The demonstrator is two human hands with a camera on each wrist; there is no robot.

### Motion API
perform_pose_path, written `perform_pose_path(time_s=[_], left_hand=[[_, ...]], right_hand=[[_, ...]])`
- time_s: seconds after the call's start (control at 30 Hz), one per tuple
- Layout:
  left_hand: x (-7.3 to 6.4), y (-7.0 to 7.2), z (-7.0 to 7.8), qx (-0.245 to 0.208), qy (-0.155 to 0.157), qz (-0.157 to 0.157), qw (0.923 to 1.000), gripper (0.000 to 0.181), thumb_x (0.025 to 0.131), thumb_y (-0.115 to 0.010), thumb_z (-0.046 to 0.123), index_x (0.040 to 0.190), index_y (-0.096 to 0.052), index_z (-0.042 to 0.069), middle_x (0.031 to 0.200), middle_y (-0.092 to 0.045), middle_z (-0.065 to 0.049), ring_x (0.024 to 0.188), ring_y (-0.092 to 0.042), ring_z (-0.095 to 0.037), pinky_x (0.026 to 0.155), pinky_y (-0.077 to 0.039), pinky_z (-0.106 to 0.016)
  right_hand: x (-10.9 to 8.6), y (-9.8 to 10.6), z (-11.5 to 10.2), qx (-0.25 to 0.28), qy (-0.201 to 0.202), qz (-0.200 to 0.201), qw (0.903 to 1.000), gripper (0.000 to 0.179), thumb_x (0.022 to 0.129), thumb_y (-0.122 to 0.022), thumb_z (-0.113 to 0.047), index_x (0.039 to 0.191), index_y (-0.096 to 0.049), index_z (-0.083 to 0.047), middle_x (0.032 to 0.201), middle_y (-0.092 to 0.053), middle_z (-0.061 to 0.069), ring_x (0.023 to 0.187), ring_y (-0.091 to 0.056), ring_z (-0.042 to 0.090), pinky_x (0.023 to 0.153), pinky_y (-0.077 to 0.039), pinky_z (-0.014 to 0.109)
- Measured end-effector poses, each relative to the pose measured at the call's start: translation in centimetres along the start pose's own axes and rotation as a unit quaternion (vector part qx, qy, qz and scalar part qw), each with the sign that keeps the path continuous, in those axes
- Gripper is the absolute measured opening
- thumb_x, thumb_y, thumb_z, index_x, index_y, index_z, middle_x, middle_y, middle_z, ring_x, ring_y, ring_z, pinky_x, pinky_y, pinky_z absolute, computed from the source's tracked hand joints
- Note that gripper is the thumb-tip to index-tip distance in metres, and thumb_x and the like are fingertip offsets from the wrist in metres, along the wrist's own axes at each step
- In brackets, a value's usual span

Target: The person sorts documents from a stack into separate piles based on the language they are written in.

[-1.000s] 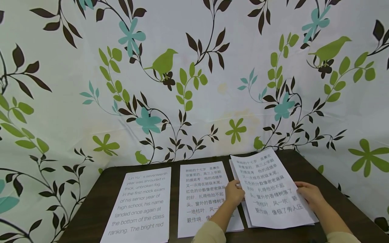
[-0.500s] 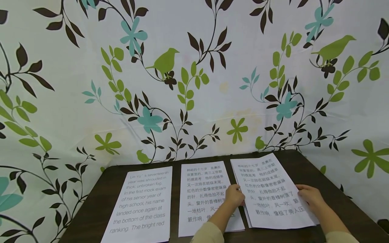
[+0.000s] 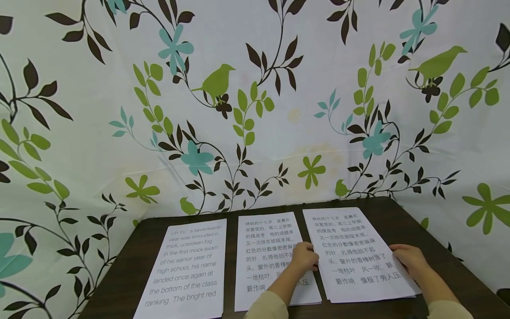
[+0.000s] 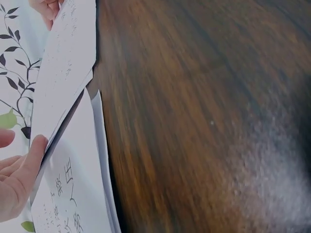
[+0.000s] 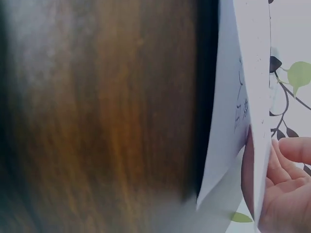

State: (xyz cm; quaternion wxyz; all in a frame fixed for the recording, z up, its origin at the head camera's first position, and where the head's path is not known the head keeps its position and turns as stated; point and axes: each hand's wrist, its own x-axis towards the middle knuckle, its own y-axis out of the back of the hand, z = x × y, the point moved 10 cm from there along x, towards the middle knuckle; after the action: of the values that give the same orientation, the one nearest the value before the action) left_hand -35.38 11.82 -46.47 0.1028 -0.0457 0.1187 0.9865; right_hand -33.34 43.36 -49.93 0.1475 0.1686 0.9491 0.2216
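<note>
Dark brown wood-grain table (image 3: pixel 392 217), with a white fabric backdrop (image 3: pixel 239 35) behind it that's printed with green birds, teal flowers and leafy brown vines. Three piles of white paper sit in a row: left pile (image 3: pixel 183 268), middle pile (image 3: pixel 263 261), and the right pile (image 3: pixel 350 252), which is the one being handled. Just a heads up, the left forearm in its cream sleeve (image 3: pixel 268 305) cuts across the lower right of the middle pile and blocks some of the text.

Both hands are on the right pile, well apart from each other. The left hand (image 3: pixel 304 257) pinches its left edge, and the right hand (image 3: pixel 408 259) grips the opposite edge between thumb and fingers, roughly level with it.

As for the writing, the left pile is English: "Lin Yu's seventeenth year was shrouded in thick, unbroken fog", running down to "The bright red". The other two are Chinese, both starting 林屿的十七岁, and what I can read of them matches.
</note>
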Motion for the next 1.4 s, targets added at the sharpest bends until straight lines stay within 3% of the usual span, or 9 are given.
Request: perform_pose_path(time_s=[0.13, 0.33, 0.5, 0.7, 0.87, 1.13, 1.4], left_hand=[[0.0, 0.5, 0.0, 0.010, 0.008, -0.007, 0.9999, 0.037, 0.070, -0.056, -0.002, 0.106, -0.052, -0.010, 0.065, -0.053, -0.008, 0.057, -0.057, -0.018, 0.049, -0.049, -0.027], [-0.1, 1.6, -0.5, 0.003, 0.025, -0.015, 0.9996, 0.035, 0.073, -0.058, 0.001, 0.107, -0.052, -0.007, 0.068, -0.055, -0.008, 0.060, -0.059, -0.021, 0.051, -0.050, -0.028], [0.1, 2.9, -0.5, -0.005, 0.021, -0.013, 0.9997, 0.036, 0.075, -0.059, 0.004, 0.108, -0.051, -0.007, 0.075, -0.056, -0.009, 0.065, -0.059, -0.020, 0.052, -0.050, -0.029], [0.4, 4.4, -0.8, -0.006, 0.023, -0.005, 0.9997, 0.035, 0.076, -0.058, 0.005, 0.108, -0.051, -0.007, 0.079, -0.055, -0.010, 0.066, -0.059, -0.020, 0.053, -0.050, -0.029], [0.4, 5.6, -0.9, -0.007, 0.020, -0.004, 0.9998, 0.035, 0.077, -0.059, 0.006, 0.108, -0.051, -0.007, 0.080, -0.055, -0.010, 0.066, -0.059, -0.019, 0.054, -0.050, -0.029], [0.2, 7.2, -0.6, -0.005, 0.015, -0.003, 0.9999, 0.040, 0.076, -0.060, 0.007, 0.111, -0.049, -0.008, 0.080, -0.055, -0.010, 0.067, -0.059, -0.020, 0.055, -0.050, -0.029], [0.0, 9.8, -0.5, 0.001, 0.015, 0.030, 0.9994, 0.041, 0.077, -0.060, 0.010, 0.113, -0.049, -0.006, 0.082, -0.055, -0.009, 0.069, -0.059, -0.019, 0.058, -0.050, -0.031]], right_hand=[[-0.2, 0.7, -0.8, -0.008, 0.014, 0.001, 0.9999, 0.042, 0.084, -0.043, -0.004, 0.119, -0.033, 0.017, 0.103, -0.042, 0.033, 0.077, -0.051, 0.028, 0.057, -0.044, 0.032], [-1.0, 1.8, -2.1, -0.022, 0.026, 0.006, 0.9994, 0.042, 0.079, -0.048, -0.003, 0.111, -0.036, 0.021, 0.085, -0.052, 0.026, 0.063, -0.052, 0.020, 0.047, -0.043, 0.025], [-1.0, 2.6, -2.7, -0.051, 0.049, 0.006, 0.9975, 0.040, 0.078, -0.050, -0.003, 0.108, -0.038, 0.021, 0.083, -0.053, 0.025, 0.063, -0.052, 0.020, 0.047, -0.043, 0.025], [0.5, 3.3, -2.5, -0.073, 0.078, 0.001, 0.9943, 0.043, 0.081, -0.050, -0.010, 0.112, -0.039, 0.018, 0.091, -0.053, 0.026, 0.068, -0.055, 0.025, 0.049, -0.045, 0.027], [2.9, 3.4, -1.4, -0.099, 0.091, 0.016, 0.9908, 0.049, 0.083, -0.051, -0.021, 0.115, -0.040, 0.015, 0.102, -0.049, 0.030, 0.074, -0.056, 0.028, 0.052, -0.046, 0.028], [5.2, 1.7, -1.3, -0.121, 0.113, 0.029, 0.9858, 0.055, 0.083, -0.051, -0.034, 0.117, -0.041, 0.009, 0.110, -0.045, 0.031, 0.078, -0.056, 0.030, 0.058, -0.048, 0.036], [7.3, -1.7, -2.6, -0.123, 0.135, 0.024, 0.9829, 0.057, 0.084, -0.049, -0.041, 0.119, -0.041, 0.004, 0.109, -0.046, 0.026, 0.082, -0.054, 0.030, 0.059, -0.047, 0.036]])
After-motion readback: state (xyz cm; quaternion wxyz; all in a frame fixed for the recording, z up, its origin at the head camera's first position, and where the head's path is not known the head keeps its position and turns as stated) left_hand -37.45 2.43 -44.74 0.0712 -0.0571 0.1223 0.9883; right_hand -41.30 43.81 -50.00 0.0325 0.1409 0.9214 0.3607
